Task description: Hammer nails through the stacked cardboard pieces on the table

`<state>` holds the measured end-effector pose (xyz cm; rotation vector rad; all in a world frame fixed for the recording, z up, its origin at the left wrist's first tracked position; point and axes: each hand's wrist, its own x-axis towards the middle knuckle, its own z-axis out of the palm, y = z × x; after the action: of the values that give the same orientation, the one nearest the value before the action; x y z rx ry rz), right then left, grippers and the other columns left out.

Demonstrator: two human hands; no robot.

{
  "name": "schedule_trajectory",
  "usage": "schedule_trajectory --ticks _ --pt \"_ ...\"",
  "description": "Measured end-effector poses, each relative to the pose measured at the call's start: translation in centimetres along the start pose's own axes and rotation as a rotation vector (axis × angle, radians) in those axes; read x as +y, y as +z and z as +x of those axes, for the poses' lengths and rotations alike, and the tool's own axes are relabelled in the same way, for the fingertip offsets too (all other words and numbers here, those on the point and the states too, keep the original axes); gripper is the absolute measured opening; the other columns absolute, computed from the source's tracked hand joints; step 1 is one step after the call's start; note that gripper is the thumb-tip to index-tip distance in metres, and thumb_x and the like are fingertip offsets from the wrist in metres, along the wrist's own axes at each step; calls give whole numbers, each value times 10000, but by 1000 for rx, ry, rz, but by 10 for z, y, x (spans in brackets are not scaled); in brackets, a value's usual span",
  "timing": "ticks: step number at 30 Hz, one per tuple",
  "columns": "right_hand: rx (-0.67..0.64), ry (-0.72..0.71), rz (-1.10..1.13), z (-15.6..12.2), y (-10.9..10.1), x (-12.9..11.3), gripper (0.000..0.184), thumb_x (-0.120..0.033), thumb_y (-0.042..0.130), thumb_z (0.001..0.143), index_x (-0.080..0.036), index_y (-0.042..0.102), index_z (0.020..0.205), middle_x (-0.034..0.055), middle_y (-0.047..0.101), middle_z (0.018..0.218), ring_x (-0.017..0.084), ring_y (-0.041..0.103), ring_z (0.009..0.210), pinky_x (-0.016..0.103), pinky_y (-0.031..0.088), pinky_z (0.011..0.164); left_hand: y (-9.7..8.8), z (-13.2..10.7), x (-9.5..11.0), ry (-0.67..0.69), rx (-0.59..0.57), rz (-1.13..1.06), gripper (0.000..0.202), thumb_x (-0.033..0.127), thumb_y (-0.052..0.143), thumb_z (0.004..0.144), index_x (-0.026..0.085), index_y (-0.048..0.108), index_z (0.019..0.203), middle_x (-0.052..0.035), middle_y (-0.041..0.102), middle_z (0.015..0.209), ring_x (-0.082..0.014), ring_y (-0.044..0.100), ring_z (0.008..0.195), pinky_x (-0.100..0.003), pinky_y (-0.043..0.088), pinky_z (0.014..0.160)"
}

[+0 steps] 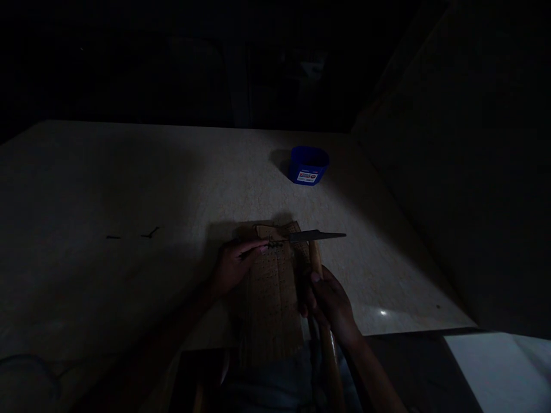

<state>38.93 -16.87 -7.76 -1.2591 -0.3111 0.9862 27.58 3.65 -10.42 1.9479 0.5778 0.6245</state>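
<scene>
In dim light, my right hand (331, 301) is wrapped round the wooden handle of a hammer (329, 350). Its dark, narrow head lies sideways over the far end of a piece of brown cardboard (275, 304). Rows of small holes dot the cardboard, which overhangs the near table edge. My left hand (235, 264) reaches in from the left, thumb and fingertips pinched on what looks like a thin dark nail (274, 244) at the cardboard's surface. Several small dark bits lie around those fingertips; the gloom blurs their shapes.
A blue plastic tub (309, 166) with a white label stands towards the back of the pale table (172, 178). Thin dark pieces (150, 233), apparently nails, lie at the left. A dark wall or panel (465, 172) rises along the right side.
</scene>
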Motion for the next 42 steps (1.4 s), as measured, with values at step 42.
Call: schedule_trajectory --ticks 42 --pt "-46 -12 -2 0 0 -1 352 -535 632 913 -209 520 846 -90 497 512 96 514 392 221 445 455 2 3 -5 315 63 83 194 250 639 919 244 782 1049 -32 790 987 -154 742 884 -261 611 810"
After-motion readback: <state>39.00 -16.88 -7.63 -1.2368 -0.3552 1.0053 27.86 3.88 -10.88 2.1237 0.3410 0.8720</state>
